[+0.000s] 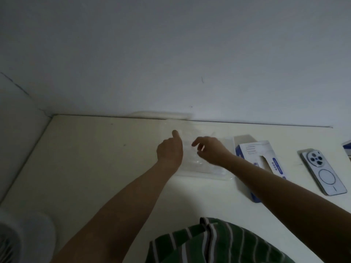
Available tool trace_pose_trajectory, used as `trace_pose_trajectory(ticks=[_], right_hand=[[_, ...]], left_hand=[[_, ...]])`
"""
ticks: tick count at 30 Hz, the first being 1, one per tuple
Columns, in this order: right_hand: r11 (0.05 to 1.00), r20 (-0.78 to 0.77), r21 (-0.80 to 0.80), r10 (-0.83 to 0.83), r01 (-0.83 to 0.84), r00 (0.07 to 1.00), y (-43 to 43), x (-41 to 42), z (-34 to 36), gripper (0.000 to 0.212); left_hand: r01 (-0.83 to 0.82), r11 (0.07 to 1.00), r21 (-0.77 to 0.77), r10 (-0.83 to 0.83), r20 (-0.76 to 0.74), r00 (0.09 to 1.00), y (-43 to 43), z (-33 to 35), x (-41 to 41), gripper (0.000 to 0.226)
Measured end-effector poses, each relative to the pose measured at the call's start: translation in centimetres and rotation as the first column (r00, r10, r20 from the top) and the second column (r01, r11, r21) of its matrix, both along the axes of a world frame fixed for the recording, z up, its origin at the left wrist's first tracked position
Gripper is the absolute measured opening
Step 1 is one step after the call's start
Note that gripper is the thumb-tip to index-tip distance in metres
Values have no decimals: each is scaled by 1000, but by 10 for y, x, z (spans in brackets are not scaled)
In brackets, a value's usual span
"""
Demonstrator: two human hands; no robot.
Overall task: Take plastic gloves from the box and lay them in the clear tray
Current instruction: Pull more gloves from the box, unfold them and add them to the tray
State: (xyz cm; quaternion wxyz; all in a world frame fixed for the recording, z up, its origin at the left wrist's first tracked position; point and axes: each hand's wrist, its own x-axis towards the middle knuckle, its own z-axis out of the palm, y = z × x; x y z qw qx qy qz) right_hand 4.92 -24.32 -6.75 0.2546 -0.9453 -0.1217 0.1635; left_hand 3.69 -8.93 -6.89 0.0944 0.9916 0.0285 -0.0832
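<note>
**Cream bench in dim light, 2 hands over the clear tray**

Cream bench (98, 168) runs to a grey-white wall (171, 54), and everything is dim and soft. Nearest the camera is a green striped shirt (218, 243), with a pale fan (17, 242) at the lower left. Both bare forearms reach away from the body towards the wall.

On the right, the blue and white box (266, 164) lies flat. Its long axis runs near to far, its slot faces up and a flap stands open at the far end. What is left inside cannot be seen. Further right a phone (323, 174) lies face down, its camera end towards the wall.

Just left of the box sits the clear tray (207, 174), its far edge close to the wall. Faint glints of thin plastic gloves (197, 162) show inside it; which way they point cannot be told.

Left hand (169, 150) is over the tray's left side, 1 digit straight towards the wall and the others tucked under; its grasp cannot be told. Right hand (210, 150) is over the tray's middle with fingers curled down; whether they pinch film cannot be told.
</note>
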Motion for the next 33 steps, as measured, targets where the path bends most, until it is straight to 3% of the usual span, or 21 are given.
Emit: trace_pose_trajectory(ticks=[3, 6, 8, 10, 13, 16, 19, 21, 29, 31, 33], right_hand=[[991, -154, -132, 14, -35, 988, 2, -4, -21, 50], [987, -191, -149, 26, -55, 981, 7, -6, -32, 58], [989, -206, -143, 15, -45, 978, 7, -6, -38, 61], [988, -229, -142, 24, -58, 973, 7, -3, -42, 66], [985, -250, -164, 11, -54, 968, 4, 2, -46, 72], [963, -253, -269, -46, -25, 966, -3, 4, -50, 88], [937, -289, -347, -70, -36, 955, -3, 2, -54, 106], [933, -319, -355, -59, -61, 946, -1, -1, -59, 106], [913, -406, -378, -16, -152, 914, 2, 4, -41, 106], [921, -337, -347, 56, -180, 940, -1, 5, -24, 84], [968, -165, -224, 72, -109, 984, -7, 7, -5, 52]], left_hand=[[-34, 999, -16, 34, 0, 999, -3, -1, 0, 40], [195, 967, 164, -233, 264, 936, -5, -4, 3, 47], [378, 905, 196, -422, 295, 857, -10, -4, 5, 38], [411, 910, 57, -414, 85, 906, -16, -7, 7, 37], [275, 961, -11, -262, -342, 902, -14, -27, 9, 75], [200, 979, -41, -194, -491, 849, -2, -40, 13, 112], [154, 988, -25, -140, -579, 803, 1, -49, 22, 127], [163, 986, 15, -123, -594, 795, -1, -53, 23, 130], [172, 985, 23, -124, -604, 788, -1, -51, 20, 125], [160, 987, -5, -136, -552, 823, -1, -40, 17, 104], [164, 986, 8, -146, -413, 899, -3, -27, 14, 70]])
